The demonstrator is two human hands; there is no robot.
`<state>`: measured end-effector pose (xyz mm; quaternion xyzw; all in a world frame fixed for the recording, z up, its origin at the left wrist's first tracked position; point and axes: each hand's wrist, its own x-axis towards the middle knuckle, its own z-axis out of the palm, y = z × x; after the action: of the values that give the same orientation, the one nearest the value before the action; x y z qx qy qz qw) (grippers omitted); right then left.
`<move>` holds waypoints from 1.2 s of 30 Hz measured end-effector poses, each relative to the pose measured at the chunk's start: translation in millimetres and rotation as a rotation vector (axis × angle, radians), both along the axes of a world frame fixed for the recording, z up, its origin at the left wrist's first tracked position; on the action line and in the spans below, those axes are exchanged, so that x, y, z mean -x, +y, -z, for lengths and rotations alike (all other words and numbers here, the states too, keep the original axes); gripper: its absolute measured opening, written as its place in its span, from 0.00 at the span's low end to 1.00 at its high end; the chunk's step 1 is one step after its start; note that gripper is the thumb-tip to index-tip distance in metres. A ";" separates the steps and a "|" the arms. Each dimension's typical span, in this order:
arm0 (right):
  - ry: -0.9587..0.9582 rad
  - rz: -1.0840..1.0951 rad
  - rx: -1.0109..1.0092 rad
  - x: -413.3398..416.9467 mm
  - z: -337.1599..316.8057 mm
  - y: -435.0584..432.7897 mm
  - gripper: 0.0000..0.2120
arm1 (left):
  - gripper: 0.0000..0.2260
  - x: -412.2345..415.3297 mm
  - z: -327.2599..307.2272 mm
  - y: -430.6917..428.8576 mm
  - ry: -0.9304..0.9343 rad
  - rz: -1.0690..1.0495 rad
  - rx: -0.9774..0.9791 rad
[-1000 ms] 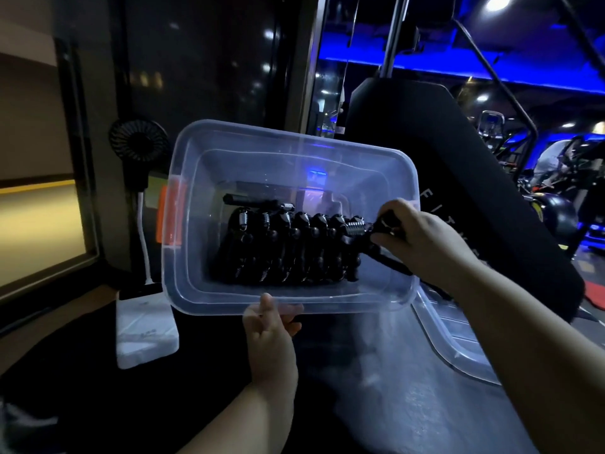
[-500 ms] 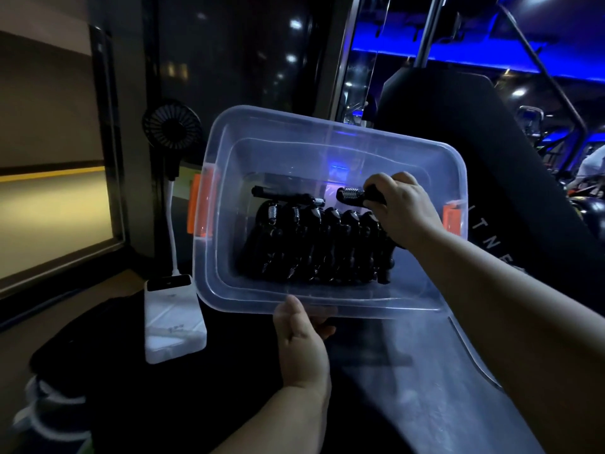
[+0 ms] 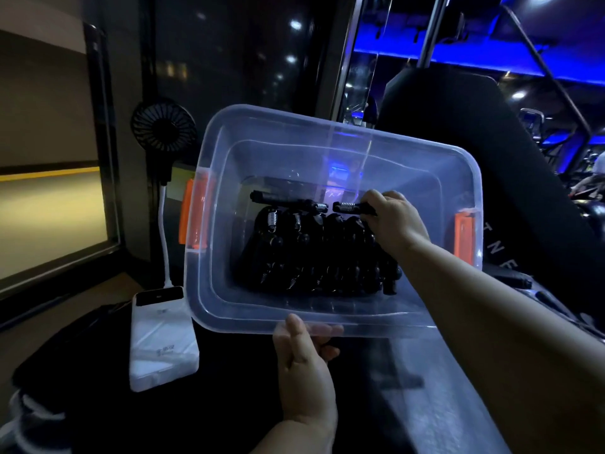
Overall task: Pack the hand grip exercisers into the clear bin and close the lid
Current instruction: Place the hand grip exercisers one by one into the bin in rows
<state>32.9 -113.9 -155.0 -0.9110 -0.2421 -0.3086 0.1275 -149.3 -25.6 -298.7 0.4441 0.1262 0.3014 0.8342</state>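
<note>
Plastic dominates the view: the clear bin (image 3: 229, 290) is tipped open toward the camera with no lid on it, and an orange latch (image 3: 193, 214) sits at its left end. A packed row of hand grip exercisers (image 3: 314, 257) runs along its floor from the left end to the right. The left hand (image 3: 304, 358) grips the bin's near rim, thumb on top and fingers curled beneath. The right hand (image 3: 393, 221) reaches in from the right end and pinches one more exerciser (image 3: 353, 208) by its handle near the far wall. Its spring end faces another single exerciser (image 3: 281, 201) lying along that wall. It probably fits best laid flat, end to end with that one and below the rim, so the lid can seat.
</note>
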 end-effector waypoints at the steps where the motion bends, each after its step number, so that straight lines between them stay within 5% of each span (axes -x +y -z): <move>1: 0.010 0.002 -0.004 -1.8 1.4 1.3 0.11 | 0.25 0.1 0.1 0.0 -0.003 -0.001 0.002; 10: 0.006 0.035 0.175 -13.8 10.0 9.2 0.16 | 0.28 -0.7 1.8 1.7 -0.001 -0.013 0.009; 23: 0.116 -0.023 0.085 -23.2 15.9 11.6 0.16 | 0.31 0.7 -1.2 2.2 -0.010 -0.007 0.053; 36: 0.082 0.076 0.025 -15.7 20.5 15.0 0.18 | 0.21 1.9 -6.0 0.9 0.077 -0.067 -0.026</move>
<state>48.7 -98.8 -175.4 -0.9329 -0.2057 -0.2725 0.1142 -151.2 -24.7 -292.6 0.4618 0.1692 0.3134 0.8123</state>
